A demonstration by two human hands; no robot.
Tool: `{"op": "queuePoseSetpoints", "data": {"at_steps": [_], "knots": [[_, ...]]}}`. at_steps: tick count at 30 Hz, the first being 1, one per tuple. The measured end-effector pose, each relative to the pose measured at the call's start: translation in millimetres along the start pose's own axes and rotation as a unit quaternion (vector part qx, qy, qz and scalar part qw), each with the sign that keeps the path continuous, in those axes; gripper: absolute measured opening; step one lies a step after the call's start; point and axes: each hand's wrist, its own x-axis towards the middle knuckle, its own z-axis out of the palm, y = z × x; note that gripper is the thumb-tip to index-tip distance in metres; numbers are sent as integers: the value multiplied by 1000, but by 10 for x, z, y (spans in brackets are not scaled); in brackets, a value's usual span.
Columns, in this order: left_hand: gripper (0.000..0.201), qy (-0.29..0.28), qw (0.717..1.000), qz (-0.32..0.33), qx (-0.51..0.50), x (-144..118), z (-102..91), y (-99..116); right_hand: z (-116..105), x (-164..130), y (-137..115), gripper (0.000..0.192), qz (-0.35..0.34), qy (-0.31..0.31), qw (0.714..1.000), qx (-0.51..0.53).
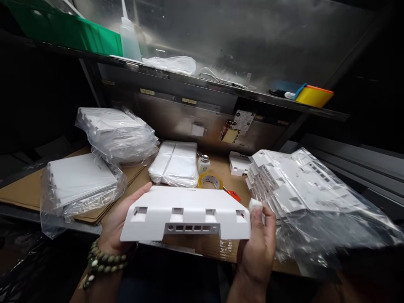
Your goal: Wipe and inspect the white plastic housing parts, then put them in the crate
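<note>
Both my hands hold a white plastic housing (186,212) level over the front edge of the bench; it has several square notches and a row of small grey port openings along its near side. My left hand (118,227), with a beaded bracelet on the wrist, grips its left end from below. At the housing's right end is my right hand (259,246), which also pinches a small white piece (255,205) at the corner.
Bagged stacks of white housings lie at the left (80,181), back left (116,132) and right (303,193). A pile of plastic bags (175,164), a tape roll (210,182), red-handled scissors (232,194) and a small bottle (203,163) sit mid-bench. A shelf (221,90) runs overhead.
</note>
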Motion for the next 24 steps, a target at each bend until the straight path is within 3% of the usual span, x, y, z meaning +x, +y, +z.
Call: {"op": "queuePoseSetpoints", "data": {"at_steps": [4, 7, 10, 13, 16, 19, 22, 24], "knots": [[72, -23, 999, -12, -21, 14, 7, -28, -29, 5, 46, 52, -4, 3, 1000, -11], [59, -2, 999, 33, -6, 14, 11, -31, -79, 40, 119, 55, -23, 8, 998, -54], [52, 55, 991, 115, 38, 32, -61, -35, -167, 72, 212, 49, -65, 6, 996, -62], [60, 149, 960, 182, 150, 44, -170, -102, -261, 101, 291, 39, -120, -35, 990, -58], [63, 213, 889, 284, 289, 6, -244, -222, -308, 143, 317, 33, -149, -81, 982, -83], [51, 247, 776, 386, 433, -66, -252, -315, -294, 179, 266, 32, -147, -42, 982, -109], [36, 194, 677, 430, 564, -106, -205, -341, -255, 163, 151, 33, -152, 14, 984, -89], [33, 167, 638, 450, 602, -99, -170, -338, -229, 122, 67, 32, -167, 14, 982, -90]]}}
